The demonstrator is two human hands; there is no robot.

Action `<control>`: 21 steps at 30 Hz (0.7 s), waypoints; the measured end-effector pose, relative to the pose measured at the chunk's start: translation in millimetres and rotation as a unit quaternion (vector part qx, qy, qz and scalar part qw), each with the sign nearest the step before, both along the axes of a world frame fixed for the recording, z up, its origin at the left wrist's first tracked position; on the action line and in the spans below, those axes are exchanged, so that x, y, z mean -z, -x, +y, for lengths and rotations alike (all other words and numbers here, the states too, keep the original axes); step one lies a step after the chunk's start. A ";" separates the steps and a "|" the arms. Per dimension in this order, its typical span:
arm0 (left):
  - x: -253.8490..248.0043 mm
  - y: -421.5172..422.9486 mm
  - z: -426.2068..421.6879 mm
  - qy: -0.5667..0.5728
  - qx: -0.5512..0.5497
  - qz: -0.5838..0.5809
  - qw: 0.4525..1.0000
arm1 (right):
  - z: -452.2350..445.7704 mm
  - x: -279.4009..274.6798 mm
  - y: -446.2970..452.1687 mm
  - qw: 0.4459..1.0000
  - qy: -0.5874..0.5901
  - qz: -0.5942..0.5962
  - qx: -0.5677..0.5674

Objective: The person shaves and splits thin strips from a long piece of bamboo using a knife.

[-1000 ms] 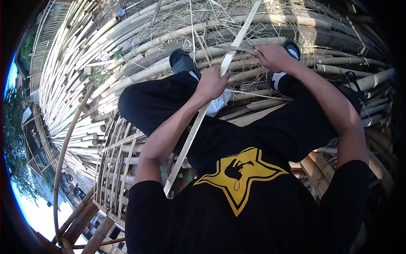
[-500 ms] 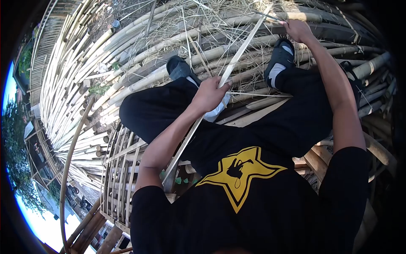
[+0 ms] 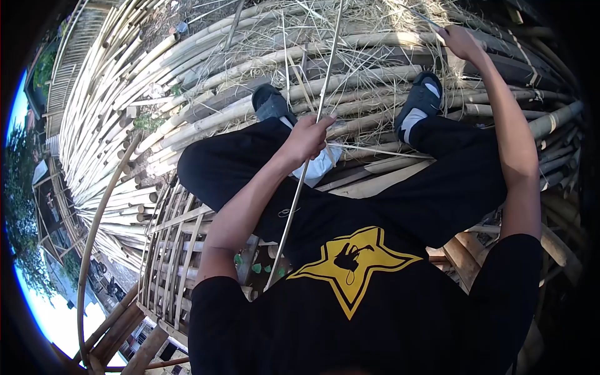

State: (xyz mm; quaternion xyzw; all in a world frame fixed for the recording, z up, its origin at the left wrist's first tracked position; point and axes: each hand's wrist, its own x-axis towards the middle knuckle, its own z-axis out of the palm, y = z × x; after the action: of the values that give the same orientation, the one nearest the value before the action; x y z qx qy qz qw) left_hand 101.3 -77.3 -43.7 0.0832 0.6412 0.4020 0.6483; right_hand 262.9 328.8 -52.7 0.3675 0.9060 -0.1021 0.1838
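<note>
My left hand (image 3: pixel 307 139) is closed round a long, thin bamboo strip (image 3: pixel 294 209). The strip runs from the top of the view, through my fist, down beside my shirt, and its narrow edge seems to face me. Up on the right, my right hand (image 3: pixel 460 42) grips a knife (image 3: pixel 427 19) with a slim blade that points up and left. Its handle is mostly hidden in my fingers. The blade is apart from the strip. Beneath my left hand lies a white cloth or bag (image 3: pixel 315 167), partly covered.
Bamboo poles (image 3: pixel 362 81) lie under my sandalled feet, strewn with pale shavings (image 3: pixel 375 31). A slatted bamboo frame (image 3: pixel 172 256) stands at my left, near a curved pole (image 3: pixel 100 225). More stacked poles (image 3: pixel 100 137) spread across the far left.
My right hand has moved right with the knife, away from the strip. The strip has turned from its broad face toward its edge and stands steeper; my left hand shifted slightly left.
</note>
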 end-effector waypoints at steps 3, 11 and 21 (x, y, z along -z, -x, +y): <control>-0.4 9.4 7.4 -0.009 -0.027 -0.107 0.994 | -65.6 -7.7 49.7 0.982 0.089 0.123 -0.111; 1.4 6.7 14.6 -0.017 -0.017 -0.070 0.997 | -174.8 -37.9 60.9 0.971 0.148 0.093 -0.165; 7.2 3.1 18.7 -0.014 0.006 -0.028 1.000 | -170.5 -34.5 62.3 0.927 0.344 0.122 0.086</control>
State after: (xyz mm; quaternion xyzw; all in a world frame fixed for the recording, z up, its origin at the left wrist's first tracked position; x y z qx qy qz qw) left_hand 98.2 -58.6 -50.9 0.0850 0.6170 0.4089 0.6670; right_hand 200.6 158.2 -18.2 0.3427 0.7956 -0.4668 0.1779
